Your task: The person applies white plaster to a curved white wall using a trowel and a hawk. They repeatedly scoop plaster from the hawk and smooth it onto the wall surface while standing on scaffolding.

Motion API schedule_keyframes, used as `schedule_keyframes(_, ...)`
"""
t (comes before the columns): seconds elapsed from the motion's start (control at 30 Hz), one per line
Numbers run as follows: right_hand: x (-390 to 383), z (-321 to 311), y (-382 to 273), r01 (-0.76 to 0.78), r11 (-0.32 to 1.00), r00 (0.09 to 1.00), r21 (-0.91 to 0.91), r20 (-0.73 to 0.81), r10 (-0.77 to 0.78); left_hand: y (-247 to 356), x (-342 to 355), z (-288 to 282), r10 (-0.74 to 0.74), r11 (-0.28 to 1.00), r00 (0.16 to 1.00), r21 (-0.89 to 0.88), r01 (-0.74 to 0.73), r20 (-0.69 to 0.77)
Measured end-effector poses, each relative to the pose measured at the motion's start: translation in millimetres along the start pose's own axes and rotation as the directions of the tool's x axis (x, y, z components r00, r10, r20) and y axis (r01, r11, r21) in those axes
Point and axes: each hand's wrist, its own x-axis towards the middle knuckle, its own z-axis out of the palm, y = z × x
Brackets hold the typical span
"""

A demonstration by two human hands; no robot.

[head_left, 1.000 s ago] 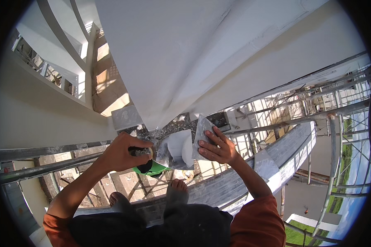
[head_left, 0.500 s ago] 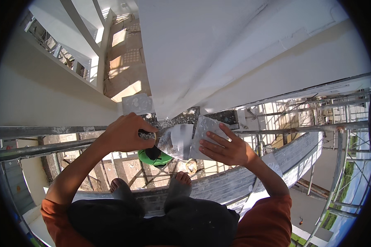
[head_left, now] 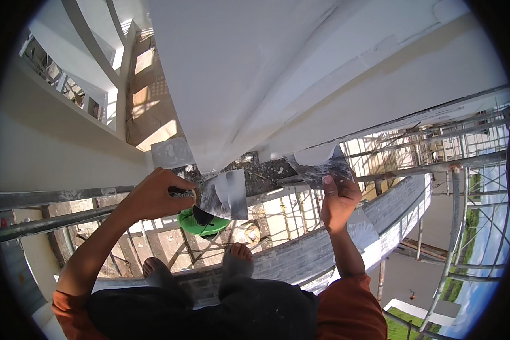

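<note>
My left hand (head_left: 158, 195) is closed around the handle of a putty knife, and its wide blade (head_left: 228, 195) points right with white paste smeared on it. My right hand (head_left: 340, 201) grips a flat metal plate (head_left: 326, 169) by its near edge, thumb on top, the other fingers partly hidden. White paste lies along the plate's far part and streaks its dark face. A gap separates the two tools. Just beyond them stands the foot of a pale wall corner (head_left: 226, 96).
My bare feet rest on a curved grey plank (head_left: 311, 249). Scaffold pipes (head_left: 456, 221) cross on both sides. Down below, a person in green (head_left: 203, 226) shows between the bars. A grey flat piece (head_left: 169, 153) lies left of the wall corner.
My right hand has turned its plate over and moved it right, away from the putty knife, so the paste-smeared face shows. My left hand keeps its hold. The whole view has shifted slightly.
</note>
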Motion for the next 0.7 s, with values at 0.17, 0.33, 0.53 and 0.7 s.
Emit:
schedule_keyframes(0.17,45,1,14,0.816,-0.04,0.336,-0.577,0.53,-0.779,0,0,5,0.115,0.991,0.993,0.071,-0.112,-0.025)
schedule_keyframes(0.33,90,3,51,0.69,-0.433,0.137,-0.58,0.691,-0.709,-9,-5,13,0.262,0.956,0.959,0.163,-0.242,-0.109)
schedule_keyframes(0.53,115,14,67,0.619,-0.556,0.071,-0.555,0.744,-0.664,-10,-6,12,0.109,0.972,0.992,0.219,-0.091,-0.069)
schedule_keyframes(0.7,138,7,89,0.611,-0.559,0.059,-0.56,0.737,-0.674,-5,2,13,0.117,0.977,0.993,0.186,-0.108,-0.037)
